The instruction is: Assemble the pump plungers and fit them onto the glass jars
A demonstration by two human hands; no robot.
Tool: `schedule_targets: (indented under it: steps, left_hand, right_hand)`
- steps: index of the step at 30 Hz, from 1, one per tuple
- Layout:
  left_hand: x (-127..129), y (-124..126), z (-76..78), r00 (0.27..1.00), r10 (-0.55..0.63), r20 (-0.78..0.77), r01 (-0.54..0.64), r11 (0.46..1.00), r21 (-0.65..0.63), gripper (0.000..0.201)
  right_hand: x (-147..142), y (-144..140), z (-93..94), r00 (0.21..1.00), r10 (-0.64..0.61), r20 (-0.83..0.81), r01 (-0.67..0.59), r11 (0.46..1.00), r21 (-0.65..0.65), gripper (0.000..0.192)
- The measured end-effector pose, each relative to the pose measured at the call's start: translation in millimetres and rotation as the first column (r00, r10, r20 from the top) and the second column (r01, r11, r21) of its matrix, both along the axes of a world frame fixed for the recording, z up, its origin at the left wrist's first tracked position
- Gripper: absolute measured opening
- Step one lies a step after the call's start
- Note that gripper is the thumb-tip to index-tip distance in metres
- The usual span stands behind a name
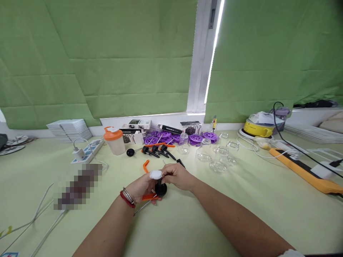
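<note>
Both hands meet mid-table, toward its near edge. The left hand (140,189) is wrapped around a black dropper cap (160,188) with an orange strip (149,196), while the right hand (177,176) pinches the white bulb (155,174) on top. Glass jars (218,157) sit further back right.

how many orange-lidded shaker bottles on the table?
1. The shaker bottle stands upright at the back left, between the power strip and the small boxes. None seems hidden.

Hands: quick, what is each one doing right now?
Left hand: closed on a small black round-based part and a thin orange strip.
Right hand: fingers pinching a white rounded cap above that part.
</note>
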State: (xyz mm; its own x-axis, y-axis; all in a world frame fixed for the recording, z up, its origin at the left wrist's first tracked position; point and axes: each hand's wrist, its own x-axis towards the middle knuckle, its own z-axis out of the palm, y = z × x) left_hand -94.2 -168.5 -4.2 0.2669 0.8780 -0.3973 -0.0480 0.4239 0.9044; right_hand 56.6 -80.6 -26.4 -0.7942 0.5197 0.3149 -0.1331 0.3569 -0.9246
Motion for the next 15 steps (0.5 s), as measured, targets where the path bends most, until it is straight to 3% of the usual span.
schedule_targets:
  steps: [7, 15]
  left_hand:
    - [-0.9, 1.4, -1.2, 1.000, -0.010, -0.009, 0.010, 1.000, -0.011, 0.043]
    - [-2.6, 1.7, -2.8, 1.000, -0.029, 0.003, 0.029, 1.000, 0.002, 0.041]
  right_hand:
    - [-1.7, -3.1, -4.2, 0.999, 0.031, -0.033, -0.038, 0.976, -0.213, 0.020]
    - [1.1, -2.9, -2.1, 0.998, 0.055, -0.011, -0.056, 0.972, -0.226, 0.016]
